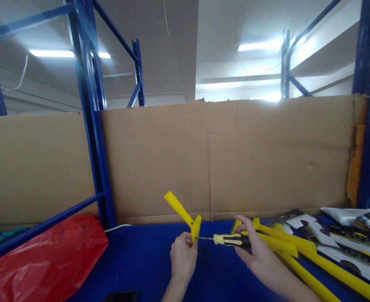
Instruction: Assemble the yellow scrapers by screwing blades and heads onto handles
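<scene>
My left hand (184, 256) is closed around the lower end of a yellow plastic piece (180, 207), whose tubular handle points up and to the left. A screwdriver (227, 239) with a pale yellow and black handle lies level to the right of it, and its thin shaft reaches the lower part of the yellow piece. At the black rear end of the screwdriver is my right hand (249, 241), thumb below and fingers above, spread apart around the handle end. Whether its palm or inner fingers press on the handle is hard to see.
Several yellow tubular parts (301, 245) are piled at the right, beside black-and-white printed packages (357, 247). A red bag (53, 256) lies at the left. Cardboard (159, 163) and blue posts (93, 126) stand behind the blue surface (141, 256). A dark object (121, 297) is at the bottom edge.
</scene>
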Demonstrator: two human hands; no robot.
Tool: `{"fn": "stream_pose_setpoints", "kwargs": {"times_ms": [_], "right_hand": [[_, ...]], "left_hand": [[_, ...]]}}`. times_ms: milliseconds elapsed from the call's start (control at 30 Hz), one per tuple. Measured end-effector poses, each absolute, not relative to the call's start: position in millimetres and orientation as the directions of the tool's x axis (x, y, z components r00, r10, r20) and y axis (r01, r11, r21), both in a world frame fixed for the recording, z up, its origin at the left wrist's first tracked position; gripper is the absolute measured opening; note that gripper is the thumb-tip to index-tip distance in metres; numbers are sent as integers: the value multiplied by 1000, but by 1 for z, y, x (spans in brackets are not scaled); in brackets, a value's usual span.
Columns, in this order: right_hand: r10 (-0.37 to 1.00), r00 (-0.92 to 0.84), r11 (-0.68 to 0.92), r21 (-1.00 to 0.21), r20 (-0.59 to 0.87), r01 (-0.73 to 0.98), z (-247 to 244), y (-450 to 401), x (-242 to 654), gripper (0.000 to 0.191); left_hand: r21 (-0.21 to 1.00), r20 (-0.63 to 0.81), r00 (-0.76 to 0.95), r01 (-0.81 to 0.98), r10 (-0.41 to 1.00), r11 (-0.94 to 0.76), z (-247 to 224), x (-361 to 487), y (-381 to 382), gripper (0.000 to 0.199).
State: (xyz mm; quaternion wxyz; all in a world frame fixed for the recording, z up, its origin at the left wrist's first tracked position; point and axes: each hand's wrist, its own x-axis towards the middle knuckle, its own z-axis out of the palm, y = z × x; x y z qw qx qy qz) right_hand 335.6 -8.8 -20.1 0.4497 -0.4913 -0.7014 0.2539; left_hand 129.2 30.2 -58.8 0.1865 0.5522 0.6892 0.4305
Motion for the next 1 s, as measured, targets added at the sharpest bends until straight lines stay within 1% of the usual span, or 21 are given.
{"fn": "stream_pose_setpoints", "kwargs": {"times_ms": [100,200,267,333,400,433,500,567,633,733,833,900,967,1000], "right_hand": [[918,-87,379,-791,387,480,-17,-8,336,46],[947,-56,298,-794,318,529,-16,-7,335,38],[949,-24,278,-803,314,528,-18,-6,335,42],[931,-11,320,-802,364,505,-21,-6,335,48],[923,-42,359,-816,383,453,-23,-5,335,55],[924,-59,366,-829,377,423,-23,-5,336,56],[918,-56,380,-834,392,400,-22,-3,337,50],[904,-10,385,-800,428,460,-20,-1,338,42],[913,16,335,-772,408,540,-19,1,339,36],[937,32,267,-775,347,572,-21,2,338,44],[918,44,317,-797,394,514,-24,1,336,49],[913,8,360,-818,407,449,-26,0,335,52],[907,-32,393,-818,420,420,-26,0,336,48],[903,-37,400,-808,427,432,-25,1,337,45]], "left_hand": [[791,224,-308,612,925,13,-59,131,30,13],[785,229,-307,620,924,12,-57,132,28,12],[785,232,-308,619,923,9,-56,133,27,12],[784,230,-307,621,924,11,-54,133,27,13],[783,221,-306,622,926,19,-53,133,26,12],[782,217,-306,623,927,22,-52,133,26,12],[777,226,-305,629,925,17,-52,134,25,13],[771,249,-301,637,921,0,-52,135,25,14],[770,261,-293,638,920,-15,-53,136,25,15],[769,261,-293,639,920,-14,-53,136,24,16],[755,270,-302,656,914,-7,-51,134,23,16],[750,270,-302,661,914,-3,-50,133,23,15],[750,264,-299,662,917,0,-50,133,22,16],[748,261,-297,663,919,2,-50,134,22,16]]}}
